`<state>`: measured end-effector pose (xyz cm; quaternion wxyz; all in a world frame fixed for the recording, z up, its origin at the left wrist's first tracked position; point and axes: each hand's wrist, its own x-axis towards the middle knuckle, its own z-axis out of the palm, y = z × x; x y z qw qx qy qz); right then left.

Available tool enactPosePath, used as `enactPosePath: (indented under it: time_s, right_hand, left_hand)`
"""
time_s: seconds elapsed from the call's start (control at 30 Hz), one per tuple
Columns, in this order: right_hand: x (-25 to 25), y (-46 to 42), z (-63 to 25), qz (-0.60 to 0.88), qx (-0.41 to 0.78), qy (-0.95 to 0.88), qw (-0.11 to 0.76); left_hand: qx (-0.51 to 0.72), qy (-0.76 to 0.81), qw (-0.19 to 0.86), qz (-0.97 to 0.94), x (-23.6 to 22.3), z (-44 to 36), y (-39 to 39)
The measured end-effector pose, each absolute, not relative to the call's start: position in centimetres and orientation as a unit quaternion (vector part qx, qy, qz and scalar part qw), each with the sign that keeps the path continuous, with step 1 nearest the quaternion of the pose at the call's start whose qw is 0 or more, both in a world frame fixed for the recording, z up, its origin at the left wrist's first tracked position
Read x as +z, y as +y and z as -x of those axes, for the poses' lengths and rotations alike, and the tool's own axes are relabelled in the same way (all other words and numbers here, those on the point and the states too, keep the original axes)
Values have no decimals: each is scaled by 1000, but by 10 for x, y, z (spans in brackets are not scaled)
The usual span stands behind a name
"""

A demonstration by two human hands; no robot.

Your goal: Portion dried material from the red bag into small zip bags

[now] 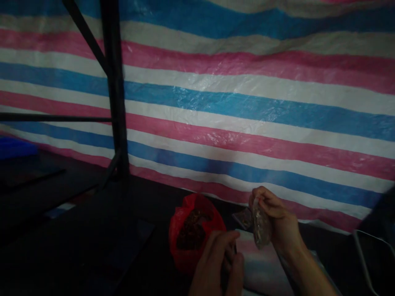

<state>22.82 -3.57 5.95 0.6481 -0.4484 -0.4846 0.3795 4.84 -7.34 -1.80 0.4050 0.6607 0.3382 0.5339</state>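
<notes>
My right hand (282,226) pinches the top edge of a small clear plastic bag (261,228), which hangs down with something pale inside that I cannot make out. To its left, my left hand (217,263) is half curled, thumb and forefinger apart, and I see nothing held between them. It is in front of a red plastic bag (177,222) standing open, with a heap of small dark brown pieces (191,232) inside. Another small plastic bag (243,218) lies behind the hanging one. Beneath both hands is a pale, shiny flat surface (262,263), partly covered by them.
A striped plastic sheet (216,115) hangs behind the dark table (142,205). A black metal post (117,94) with braces rises at the left. A blue object (17,148) sits at the far left, and a light-rimmed frame or tray (362,255) at the right edge.
</notes>
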Motion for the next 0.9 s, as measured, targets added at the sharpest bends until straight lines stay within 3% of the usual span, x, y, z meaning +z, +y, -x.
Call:
enactPosePath:
  time_s: [0.17, 0.3, 0.37, 0.47, 0.6, 0.77, 0.9]
  right_hand:
    - [96, -24, -229, 404, 295, -645, 578]
    - [119, -34, -245, 423, 194, -711, 527]
    - [124, -42, -252, 461, 166, -731, 475]
    - [125, -49, -255, 526, 170, -729, 403]
    - [120, -48, -252, 567, 212, -709, 363]
    - [121, -46, -252, 600, 208, -687, 353]
    - [125, -43, -256, 592, 208, -657, 417]
  left_hand:
    - [537, 333, 485, -604, 57, -69, -46]
    - [541, 299, 488, -616, 81, -83, -26]
    - [524, 311, 436, -662, 82, -85, -17]
    - [466, 325, 280, -774, 82, -83, -4]
    - [396, 305, 90, -861, 81, -75, 5]
    - [370, 312, 17, -875, 71, -69, 6]
    - [385, 372, 38, -844, 87, -77, 6]
